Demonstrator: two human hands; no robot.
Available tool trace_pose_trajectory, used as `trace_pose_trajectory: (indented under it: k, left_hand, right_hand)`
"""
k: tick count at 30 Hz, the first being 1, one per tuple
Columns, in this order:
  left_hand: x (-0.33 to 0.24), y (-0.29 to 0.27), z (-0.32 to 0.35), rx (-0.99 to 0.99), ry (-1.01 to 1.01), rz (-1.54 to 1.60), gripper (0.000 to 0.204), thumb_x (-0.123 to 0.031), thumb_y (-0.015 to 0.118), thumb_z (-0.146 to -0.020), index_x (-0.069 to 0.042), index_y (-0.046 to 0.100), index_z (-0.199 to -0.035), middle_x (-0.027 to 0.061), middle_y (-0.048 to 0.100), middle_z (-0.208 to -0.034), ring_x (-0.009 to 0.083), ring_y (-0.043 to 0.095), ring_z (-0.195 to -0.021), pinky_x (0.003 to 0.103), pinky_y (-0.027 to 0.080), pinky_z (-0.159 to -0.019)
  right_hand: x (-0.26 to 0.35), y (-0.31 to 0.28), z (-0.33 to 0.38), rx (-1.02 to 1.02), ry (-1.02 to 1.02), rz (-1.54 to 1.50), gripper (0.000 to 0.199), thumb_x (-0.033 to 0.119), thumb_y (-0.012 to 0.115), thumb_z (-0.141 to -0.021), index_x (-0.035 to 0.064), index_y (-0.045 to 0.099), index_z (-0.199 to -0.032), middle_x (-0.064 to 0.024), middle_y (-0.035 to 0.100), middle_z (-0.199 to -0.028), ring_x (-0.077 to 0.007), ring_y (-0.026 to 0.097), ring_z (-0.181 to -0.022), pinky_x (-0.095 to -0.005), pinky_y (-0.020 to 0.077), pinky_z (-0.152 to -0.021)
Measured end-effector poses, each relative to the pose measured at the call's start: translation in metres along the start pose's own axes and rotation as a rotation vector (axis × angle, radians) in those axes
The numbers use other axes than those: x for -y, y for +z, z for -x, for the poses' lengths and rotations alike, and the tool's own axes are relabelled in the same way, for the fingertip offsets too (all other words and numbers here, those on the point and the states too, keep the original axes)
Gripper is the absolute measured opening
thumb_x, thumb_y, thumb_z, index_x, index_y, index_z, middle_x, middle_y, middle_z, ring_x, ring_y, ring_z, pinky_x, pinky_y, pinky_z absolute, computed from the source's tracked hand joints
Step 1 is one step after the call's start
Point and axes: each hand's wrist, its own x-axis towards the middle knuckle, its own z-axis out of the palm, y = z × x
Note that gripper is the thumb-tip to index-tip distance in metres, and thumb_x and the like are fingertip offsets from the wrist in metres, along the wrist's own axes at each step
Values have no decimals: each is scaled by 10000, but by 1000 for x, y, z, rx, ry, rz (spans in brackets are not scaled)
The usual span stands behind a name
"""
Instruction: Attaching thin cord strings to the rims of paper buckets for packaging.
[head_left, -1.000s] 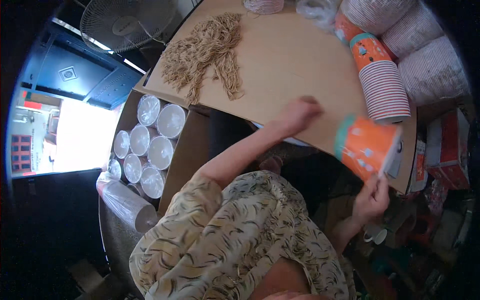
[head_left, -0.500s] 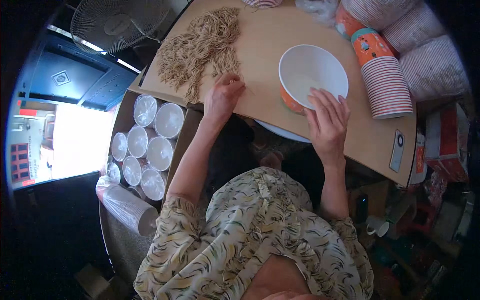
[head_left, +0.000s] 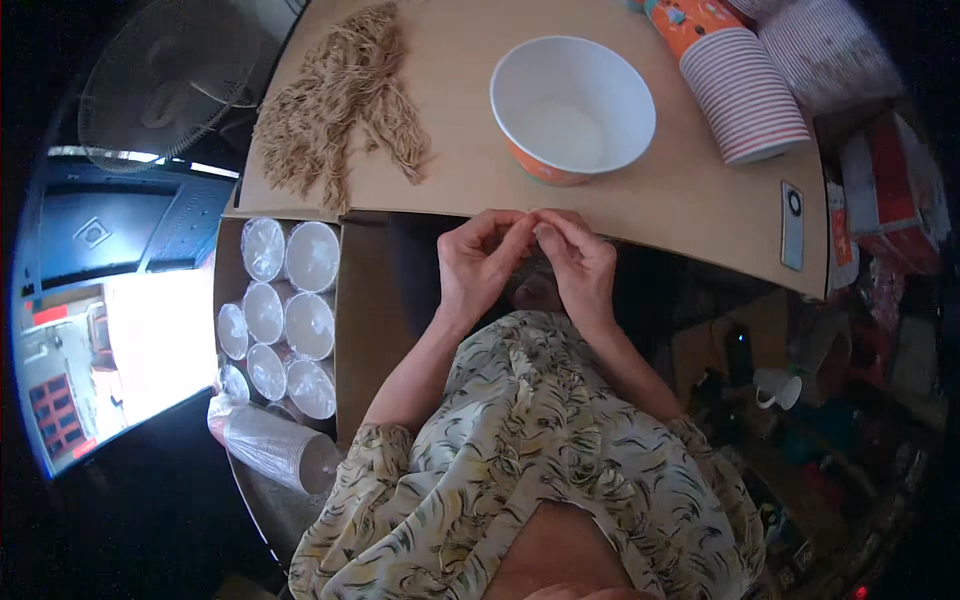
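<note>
My left hand and my right hand meet fingertip to fingertip at the table's near edge, in front of my chest. Both are closed in a pinch. Whatever lies between the fingertips is too small to make out. Just beyond them a large paper bucket, white inside and orange outside, stands upright on the table. To the left of it lies a loose pile of tan twisted strands, like short cords, with a few ends straggling toward the near edge.
Nested paper buckets lie on the table at the right, beside more wrapped stacks. Left of my arm, a carton holds several plastic-wrapped cup stacks; another wrapped stack lies beside it. A fan stands far left.
My left hand has left the edge of the strand pile and my right hand has let go of the bucket's rim. They have come together in a pinch. The view has shifted.
</note>
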Motion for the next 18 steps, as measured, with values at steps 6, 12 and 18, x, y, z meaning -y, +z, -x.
trace_pose_trajectory:
  k: [6, 12, 18]
  left_hand:
    - [12, 14, 13, 20, 96, -148, 143, -97, 690, -937, 36, 716, -985, -6, 682, -707, 26, 581, -614, 203, 482, -554]
    - [-7, 11, 17, 157, 107, -213, 165, -35, 730, -879, 37, 701, -1024, 58, 706, -820, 70, 648, -651, 223, 514, -585]
    - [-20, 19, 11, 202, 135, -115, 232, -91, 801, -834, -1, 723, -1033, 41, 672, -893, 69, 601, -694, 216, 477, -595]
  right_hand:
    - [6, -13, 1, 42, 42, -93, 145, 94, 680, -939, -24, 707, -1019, -71, 681, -1074, -110, 620, -957, -261, 508, -843]
    - [15, -41, -1, 77, 71, -20, 94, 67, 661, -940, -22, 688, -949, -57, 699, -1000, -108, 639, -895, -261, 512, -821]
    - [44, -54, 3, 204, -36, 344, 68, 26, 683, -870, -8, 660, -924, -101, 695, -910, -197, 659, -856, -323, 510, -822]
